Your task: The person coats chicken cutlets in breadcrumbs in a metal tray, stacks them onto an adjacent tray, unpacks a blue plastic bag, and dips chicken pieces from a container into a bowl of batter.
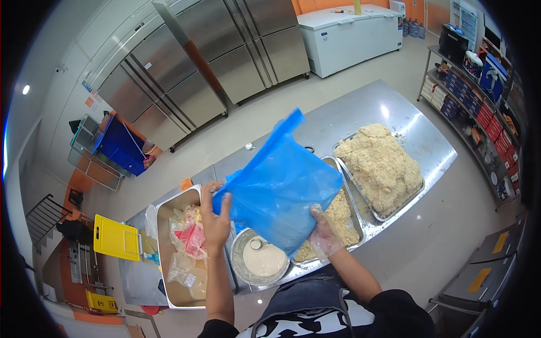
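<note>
Between my hands hangs a large blue plastic bag (282, 186), lifted above the steel table. My left hand (218, 217), bare, grips its left edge. My right hand (326, 234), in a clear plastic glove, holds its lower right side. What the bag contains cannot be made out. Below it stands a metal bowl (235, 265) of pale batter (265, 261) with a ladle or similar metal tool (257, 244) in it. Partly behind the bag lies a tray of crumbs (345, 217). A second tray (389, 215) to the right is heaped with pale crumbs (380, 166).
On the left sits a deep steel pan (164, 236) with clear and red-marked plastic bags (190, 239). A yellow board (117, 236) is beyond it. Steel refrigerators (163, 90) and a white chest freezer (355, 42) line the back. Stocked shelves (473, 107) stand right.
</note>
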Demonstrator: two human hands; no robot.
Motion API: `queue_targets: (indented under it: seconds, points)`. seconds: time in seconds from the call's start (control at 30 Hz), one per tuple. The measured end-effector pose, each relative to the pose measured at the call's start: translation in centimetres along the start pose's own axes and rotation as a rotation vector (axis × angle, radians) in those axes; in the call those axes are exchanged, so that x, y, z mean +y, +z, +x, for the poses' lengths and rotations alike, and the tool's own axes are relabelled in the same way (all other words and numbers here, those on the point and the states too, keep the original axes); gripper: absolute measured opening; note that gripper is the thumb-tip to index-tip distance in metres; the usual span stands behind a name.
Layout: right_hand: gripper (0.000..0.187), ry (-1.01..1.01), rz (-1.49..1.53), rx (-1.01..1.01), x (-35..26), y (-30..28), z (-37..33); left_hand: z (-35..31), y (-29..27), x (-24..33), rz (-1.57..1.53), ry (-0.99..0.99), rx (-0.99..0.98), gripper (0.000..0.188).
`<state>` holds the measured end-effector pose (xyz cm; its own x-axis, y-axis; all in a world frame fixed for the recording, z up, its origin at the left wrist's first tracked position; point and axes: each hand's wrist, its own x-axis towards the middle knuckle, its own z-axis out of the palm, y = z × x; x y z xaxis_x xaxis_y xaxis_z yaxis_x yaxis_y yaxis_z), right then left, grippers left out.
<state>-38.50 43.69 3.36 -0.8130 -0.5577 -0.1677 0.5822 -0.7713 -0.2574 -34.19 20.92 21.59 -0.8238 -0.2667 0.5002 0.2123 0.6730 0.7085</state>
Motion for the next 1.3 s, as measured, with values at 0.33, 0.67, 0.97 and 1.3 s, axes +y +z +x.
queue_targets:
  seconds: [0.33,0.67,0.97,1.3]
  points:
    - [0.057,0.1,-0.07,0.284,-2.2,-1.1,-5.4,5.3,1.9,7.5,0.409,0.176,-0.721,0.065]
    - [0.06,-0.041,-0.095,0.316,-5.0,-3.9,-8.3,1.7,4.1,0.8,0.436,0.184,-0.804,0.073]
    - [0.054,0.057,-0.134,0.333,-6.7,-3.7,-8.9,1.9,6.6,-0.3,-0.381,0.1,-0.774,0.069]
    - [0.054,0.053,-0.083,0.37,-8.0,-3.8,-9.7,-1.7,6.8,0.5,-0.083,-0.357,-0.978,0.072]
